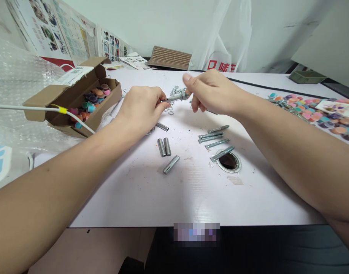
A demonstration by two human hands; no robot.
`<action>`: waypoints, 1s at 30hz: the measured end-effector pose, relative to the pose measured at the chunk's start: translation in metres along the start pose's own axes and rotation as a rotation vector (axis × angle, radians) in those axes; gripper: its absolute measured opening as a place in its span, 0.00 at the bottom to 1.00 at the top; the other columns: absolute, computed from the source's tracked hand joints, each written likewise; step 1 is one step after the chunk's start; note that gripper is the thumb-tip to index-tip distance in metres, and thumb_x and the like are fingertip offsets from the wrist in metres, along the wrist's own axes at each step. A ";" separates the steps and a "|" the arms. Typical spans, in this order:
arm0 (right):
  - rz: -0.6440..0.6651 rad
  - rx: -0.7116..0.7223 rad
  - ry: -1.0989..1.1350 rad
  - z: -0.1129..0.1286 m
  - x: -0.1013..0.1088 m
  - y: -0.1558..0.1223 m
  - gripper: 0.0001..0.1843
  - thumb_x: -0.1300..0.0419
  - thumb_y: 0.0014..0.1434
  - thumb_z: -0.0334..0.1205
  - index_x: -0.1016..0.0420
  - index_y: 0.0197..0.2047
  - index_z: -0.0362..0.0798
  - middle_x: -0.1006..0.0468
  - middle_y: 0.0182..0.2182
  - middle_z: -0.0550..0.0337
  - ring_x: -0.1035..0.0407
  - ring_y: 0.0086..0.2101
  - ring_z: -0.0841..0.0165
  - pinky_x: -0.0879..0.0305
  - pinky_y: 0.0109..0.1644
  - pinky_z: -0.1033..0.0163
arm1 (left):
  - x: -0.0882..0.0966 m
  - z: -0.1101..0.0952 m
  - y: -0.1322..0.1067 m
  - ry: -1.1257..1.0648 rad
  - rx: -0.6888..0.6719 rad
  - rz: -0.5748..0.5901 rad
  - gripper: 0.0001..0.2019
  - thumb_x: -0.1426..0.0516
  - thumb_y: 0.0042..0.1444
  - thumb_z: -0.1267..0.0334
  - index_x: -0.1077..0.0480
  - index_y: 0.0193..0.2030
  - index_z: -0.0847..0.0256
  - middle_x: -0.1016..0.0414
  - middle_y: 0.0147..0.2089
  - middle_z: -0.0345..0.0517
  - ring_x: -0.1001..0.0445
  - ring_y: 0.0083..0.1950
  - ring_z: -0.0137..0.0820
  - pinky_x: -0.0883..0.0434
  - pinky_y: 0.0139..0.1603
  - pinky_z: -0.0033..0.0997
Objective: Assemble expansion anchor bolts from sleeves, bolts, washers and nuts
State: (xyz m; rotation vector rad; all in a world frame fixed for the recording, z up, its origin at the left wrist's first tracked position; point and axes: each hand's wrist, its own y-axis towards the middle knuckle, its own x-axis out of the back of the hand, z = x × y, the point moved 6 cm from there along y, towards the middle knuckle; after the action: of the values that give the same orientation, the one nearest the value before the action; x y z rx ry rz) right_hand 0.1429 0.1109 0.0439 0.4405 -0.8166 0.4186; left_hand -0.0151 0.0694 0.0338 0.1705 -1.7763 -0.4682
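Observation:
My left hand [143, 108] is closed around one end of a metal expansion bolt [174, 98], held a little above the white table [191, 190]. My right hand [211, 93] pinches the bolt's other end, thumb up, fingers curled round it. Just behind the bolt lies a small heap of nuts and washers [176, 91]. Below my hands, three loose metal sleeves [166, 152] lie on the table, and several bare bolts [216, 139] lie to their right.
An open cardboard box [77, 95] of coloured caps stands at the left, with a white cable [34, 108] across it. More coloured caps [319, 112] spread at the right. A round cable hole [228, 161] sits by the bolts. Bubble wrap lies far left.

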 end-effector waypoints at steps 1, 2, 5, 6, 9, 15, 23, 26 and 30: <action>0.003 0.038 -0.024 0.003 0.000 0.000 0.25 0.45 0.65 0.58 0.26 0.27 0.46 0.24 0.21 0.56 0.36 0.21 0.70 0.40 0.27 0.61 | 0.000 0.000 0.000 -0.001 0.000 -0.002 0.12 0.43 0.61 0.58 0.20 0.45 0.55 0.18 0.38 0.46 0.22 0.43 0.40 0.30 0.48 0.40; 0.009 0.066 -0.052 0.004 0.000 -0.001 0.22 0.43 0.64 0.56 0.26 0.27 0.47 0.25 0.21 0.58 0.37 0.20 0.70 0.41 0.27 0.61 | 0.000 0.000 0.000 -0.005 -0.002 -0.003 0.12 0.43 0.61 0.58 0.20 0.45 0.54 0.18 0.38 0.46 0.22 0.43 0.40 0.30 0.48 0.40; 0.038 0.035 -0.040 0.000 -0.004 0.000 0.28 0.48 0.67 0.56 0.29 0.22 0.46 0.28 0.18 0.56 0.37 0.20 0.69 0.39 0.28 0.61 | 0.001 -0.001 -0.001 -0.013 -0.010 0.002 0.11 0.43 0.60 0.58 0.20 0.46 0.53 0.18 0.38 0.45 0.22 0.43 0.39 0.30 0.48 0.40; 0.050 0.005 0.008 -0.004 -0.005 0.000 0.32 0.53 0.69 0.57 0.29 0.21 0.46 0.28 0.18 0.55 0.35 0.21 0.68 0.38 0.29 0.61 | 0.001 -0.001 -0.001 -0.015 -0.010 0.004 0.11 0.43 0.60 0.58 0.20 0.46 0.53 0.18 0.38 0.45 0.22 0.43 0.39 0.30 0.48 0.39; 0.057 -0.034 0.141 -0.010 -0.006 0.001 0.38 0.62 0.70 0.62 0.27 0.25 0.45 0.27 0.19 0.53 0.33 0.22 0.68 0.36 0.30 0.61 | 0.001 0.000 -0.002 -0.019 0.003 0.004 0.11 0.42 0.60 0.57 0.20 0.44 0.53 0.18 0.36 0.44 0.22 0.41 0.38 0.30 0.46 0.38; 0.031 0.080 -0.017 0.003 -0.006 -0.002 0.23 0.46 0.66 0.54 0.29 0.25 0.47 0.29 0.18 0.58 0.39 0.20 0.69 0.41 0.28 0.61 | 0.003 0.000 -0.004 -0.017 -0.024 -0.024 0.11 0.42 0.60 0.57 0.20 0.44 0.54 0.18 0.36 0.43 0.22 0.42 0.38 0.30 0.45 0.36; 0.172 -0.206 0.175 -0.007 -0.014 -0.006 0.24 0.52 0.68 0.52 0.36 0.23 0.49 0.34 0.16 0.57 0.42 0.18 0.69 0.40 0.24 0.61 | 0.008 -0.005 -0.004 0.016 -0.086 -0.020 0.13 0.45 0.63 0.57 0.22 0.48 0.55 0.18 0.40 0.45 0.22 0.45 0.38 0.31 0.48 0.37; 0.145 -0.221 0.274 -0.005 -0.014 -0.007 0.27 0.52 0.67 0.60 0.33 0.26 0.48 0.32 0.18 0.57 0.40 0.19 0.69 0.40 0.25 0.62 | 0.012 -0.009 -0.005 -0.007 -0.127 -0.042 0.14 0.46 0.64 0.56 0.23 0.49 0.55 0.18 0.42 0.46 0.22 0.45 0.38 0.30 0.49 0.37; 0.038 0.006 0.234 0.007 -0.022 -0.010 0.32 0.48 0.64 0.66 0.34 0.23 0.46 0.39 0.16 0.62 0.47 0.19 0.74 0.49 0.24 0.64 | 0.018 -0.017 -0.014 -0.051 -0.157 -0.094 0.12 0.45 0.63 0.58 0.22 0.47 0.55 0.18 0.42 0.44 0.22 0.44 0.37 0.30 0.47 0.36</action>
State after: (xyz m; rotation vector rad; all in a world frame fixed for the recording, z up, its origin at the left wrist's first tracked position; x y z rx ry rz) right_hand 0.1303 0.0952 0.0295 0.3732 -0.5976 0.4981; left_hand -0.0050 0.0461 0.0478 0.1334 -1.7779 -0.6829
